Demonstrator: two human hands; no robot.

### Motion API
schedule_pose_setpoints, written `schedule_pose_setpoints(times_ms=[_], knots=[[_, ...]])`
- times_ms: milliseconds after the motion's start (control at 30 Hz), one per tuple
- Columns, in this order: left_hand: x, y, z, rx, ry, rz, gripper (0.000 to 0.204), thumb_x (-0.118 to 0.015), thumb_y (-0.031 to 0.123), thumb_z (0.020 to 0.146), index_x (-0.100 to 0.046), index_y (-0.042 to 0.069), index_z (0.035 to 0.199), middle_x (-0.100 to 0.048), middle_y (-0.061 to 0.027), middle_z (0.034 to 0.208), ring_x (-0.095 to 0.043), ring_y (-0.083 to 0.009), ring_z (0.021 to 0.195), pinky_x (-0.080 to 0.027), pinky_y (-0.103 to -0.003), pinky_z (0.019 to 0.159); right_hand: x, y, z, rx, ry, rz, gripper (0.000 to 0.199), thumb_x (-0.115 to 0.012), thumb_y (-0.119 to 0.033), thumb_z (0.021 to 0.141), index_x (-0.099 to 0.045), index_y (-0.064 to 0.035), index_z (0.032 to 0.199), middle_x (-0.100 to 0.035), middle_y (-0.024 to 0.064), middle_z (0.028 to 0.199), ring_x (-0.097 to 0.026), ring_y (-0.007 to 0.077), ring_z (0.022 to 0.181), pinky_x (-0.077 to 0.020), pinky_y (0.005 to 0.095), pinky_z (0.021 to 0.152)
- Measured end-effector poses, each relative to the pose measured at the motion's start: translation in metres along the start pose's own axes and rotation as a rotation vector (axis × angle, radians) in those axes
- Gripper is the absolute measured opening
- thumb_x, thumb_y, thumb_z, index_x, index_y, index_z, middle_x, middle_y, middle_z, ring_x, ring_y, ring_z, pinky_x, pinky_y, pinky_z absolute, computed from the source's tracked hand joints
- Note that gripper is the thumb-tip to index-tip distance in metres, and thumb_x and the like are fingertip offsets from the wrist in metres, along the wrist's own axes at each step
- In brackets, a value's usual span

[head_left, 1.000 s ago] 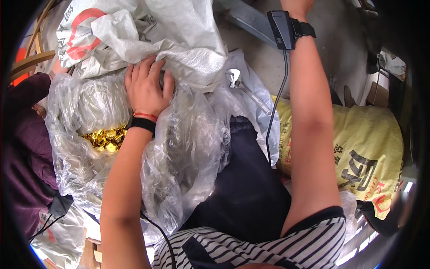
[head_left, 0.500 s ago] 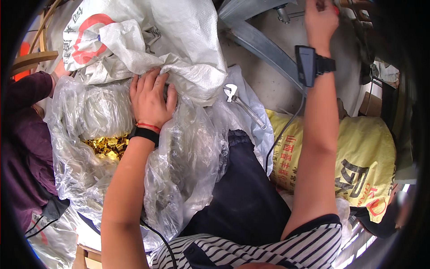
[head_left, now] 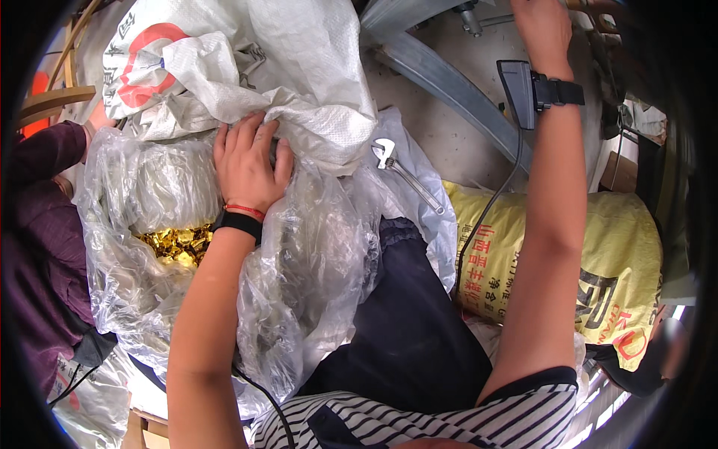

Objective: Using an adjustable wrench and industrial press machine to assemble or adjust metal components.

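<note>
My left hand lies open, fingers slightly apart, on the crumpled clear plastic bag beside a white woven sack. Its fingertips meet the sack's folded edge. Gold foil-like pieces show through an opening in the plastic, left of my wrist. At the upper edge, my right hand reaches up beside the grey metal frame. Its fingers are cut off by the picture's edge, so what they touch is hidden. An adjustable wrench lies on pale sheeting between my arms.
A yellow printed sack lies under my right forearm. A black cable runs down from the device on my right wrist. Another person's dark purple sleeve is at the left, near a curved wooden piece.
My right hand and forearm have shifted to the right and slightly turned, the cable swinging along. My left hand stays in place on the plastic.
</note>
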State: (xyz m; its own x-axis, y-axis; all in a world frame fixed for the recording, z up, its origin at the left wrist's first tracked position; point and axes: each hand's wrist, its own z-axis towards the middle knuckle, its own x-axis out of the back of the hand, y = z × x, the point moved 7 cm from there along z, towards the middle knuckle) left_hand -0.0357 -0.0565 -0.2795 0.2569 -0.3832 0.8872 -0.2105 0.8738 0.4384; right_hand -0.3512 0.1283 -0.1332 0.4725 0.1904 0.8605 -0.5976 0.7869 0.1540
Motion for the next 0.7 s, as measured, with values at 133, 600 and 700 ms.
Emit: schedule_pose_setpoints(times_ms=[133,600,700], knots=[[0.001,-0.001,0.000,-0.012,-0.002,0.020,0.027,-0.056,0.024,0.081,-0.063,0.007,0.102,-0.060,-0.0085,0.111,-0.053,-0.0268,0.107,-0.031,-0.044,0.101,0.006,-0.004,-0.001,-0.193,-0.050,0.061,0.026,-0.060,-0.022,0.079,-0.059,0.0033,0.072,-0.060,0.0227,0.069,-0.060,0.0397,0.069,-0.0463,0.0455,0.063],[-0.001,0.000,0.000,0.000,-0.011,0.010,0.028,-0.057,0.024,0.078,-0.064,0.007,0.100,-0.059,-0.0100,0.110,-0.053,-0.0267,0.108,-0.030,-0.045,0.102,0.002,-0.009,-0.001,0.048,0.010,-0.101,0.022,-0.058,-0.020,0.079,-0.059,0.0018,0.081,-0.061,0.0215,0.073,-0.059,0.0395,0.071,-0.0467,0.0466,0.065],[-0.001,0.000,0.000,0.003,-0.016,0.022,0.028,-0.056,0.024,0.080,-0.064,0.007,0.101,-0.060,-0.0090,0.111,-0.053,-0.0265,0.108,-0.030,-0.045,0.102,0.014,-0.019,-0.006,-0.066,-0.040,0.036,0.024,-0.058,-0.021,0.079,-0.059,0.0025,0.082,-0.060,0.0221,0.074,-0.059,0.0396,0.072,-0.0466,0.0469,0.066]])
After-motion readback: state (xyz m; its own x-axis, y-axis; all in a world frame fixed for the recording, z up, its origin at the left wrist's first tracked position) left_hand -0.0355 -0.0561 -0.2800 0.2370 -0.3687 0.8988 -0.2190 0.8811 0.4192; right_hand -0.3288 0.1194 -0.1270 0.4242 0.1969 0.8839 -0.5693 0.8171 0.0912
